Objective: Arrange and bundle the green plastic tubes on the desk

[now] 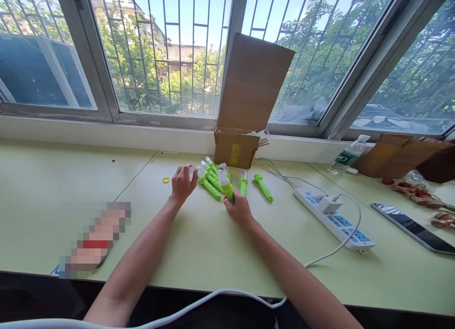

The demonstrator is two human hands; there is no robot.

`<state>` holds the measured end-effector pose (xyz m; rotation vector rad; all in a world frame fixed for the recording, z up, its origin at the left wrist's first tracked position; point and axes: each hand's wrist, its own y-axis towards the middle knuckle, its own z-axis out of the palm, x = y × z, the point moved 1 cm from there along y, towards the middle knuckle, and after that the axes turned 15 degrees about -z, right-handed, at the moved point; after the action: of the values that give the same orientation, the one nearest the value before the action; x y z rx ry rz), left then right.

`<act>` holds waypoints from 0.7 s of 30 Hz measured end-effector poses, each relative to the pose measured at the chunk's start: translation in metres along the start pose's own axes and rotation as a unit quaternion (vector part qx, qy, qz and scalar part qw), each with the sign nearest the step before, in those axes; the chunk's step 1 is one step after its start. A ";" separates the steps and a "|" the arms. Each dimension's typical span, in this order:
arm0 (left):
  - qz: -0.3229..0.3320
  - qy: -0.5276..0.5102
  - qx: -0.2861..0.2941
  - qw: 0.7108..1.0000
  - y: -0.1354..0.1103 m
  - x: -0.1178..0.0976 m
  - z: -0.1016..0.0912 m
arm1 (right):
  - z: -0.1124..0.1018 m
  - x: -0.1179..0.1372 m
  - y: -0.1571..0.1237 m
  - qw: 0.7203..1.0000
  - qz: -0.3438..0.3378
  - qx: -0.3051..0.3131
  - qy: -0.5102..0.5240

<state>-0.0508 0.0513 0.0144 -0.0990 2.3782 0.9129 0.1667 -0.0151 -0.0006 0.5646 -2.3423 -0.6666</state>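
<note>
Both hands full: clear plastic left, green tube right, over a pale-green table beside barred windows

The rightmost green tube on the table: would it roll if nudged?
The green tube might roll, since its body looks round, probably curving because one end is wider. Its plastic look suggests something light and stiff.

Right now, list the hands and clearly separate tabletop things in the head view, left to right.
Pixelated flat object, small yellow ring, left hand, right hand, rightmost green plastic stick, long white power strip, dark-screened phone.
</note>
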 end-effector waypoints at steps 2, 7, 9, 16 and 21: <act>0.013 -0.046 -0.015 0.999 -0.004 -0.005 -0.001 | -0.002 0.000 0.001 1.000 -0.004 0.001 -0.018; -0.015 -0.213 -0.085 0.973 -0.007 -0.015 -0.003 | -0.004 -0.004 0.002 0.999 0.011 -0.002 -0.051; -0.064 -0.273 -0.096 0.955 -0.005 -0.017 -0.002 | -0.004 -0.006 0.002 0.998 0.018 0.001 -0.067; -0.154 -0.352 -0.080 0.920 -0.003 -0.016 -0.001 | 0.001 -0.010 0.001 0.992 0.030 0.040 -0.116; -0.115 -0.321 -0.034 0.939 -0.009 -0.021 -0.004 | 0.004 -0.010 -0.001 0.990 0.013 0.067 -0.121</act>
<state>-0.0325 0.0393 0.0230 -0.0864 1.6901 0.7665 0.1711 -0.0092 -0.0083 0.5360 -2.6316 -0.5969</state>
